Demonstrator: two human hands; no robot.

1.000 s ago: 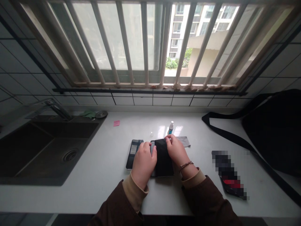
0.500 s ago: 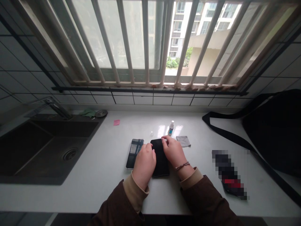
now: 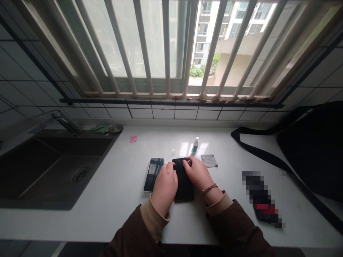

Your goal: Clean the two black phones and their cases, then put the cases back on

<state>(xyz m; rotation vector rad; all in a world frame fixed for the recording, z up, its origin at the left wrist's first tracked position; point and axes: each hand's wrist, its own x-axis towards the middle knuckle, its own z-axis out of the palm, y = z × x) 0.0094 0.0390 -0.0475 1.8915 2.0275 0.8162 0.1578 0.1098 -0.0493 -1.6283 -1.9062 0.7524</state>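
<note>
Between my hands a black phone lies on the white countertop, its long side pointing away from me. My left hand is closed along its left edge, the fingers curled near the upper left corner. At the upper right corner, my right hand grips the edge with thumb and bent forefinger. A second phone with a glossy, reflecting screen lies just left, partly covered by my left hand. Beyond the right hand stand a small white-capped bottle and, lying flat, a folded grey cloth.
A dark sink with a faucet is on the left. A pink sticky note and a tiny white piece lie farther back. A black bag with its strap and a blurred-out dark item are on the right.
My right forefinger and thumb have slid slightly down at the phone's upper right corner, the forefinger now more bent. The left hand has hardly moved.
</note>
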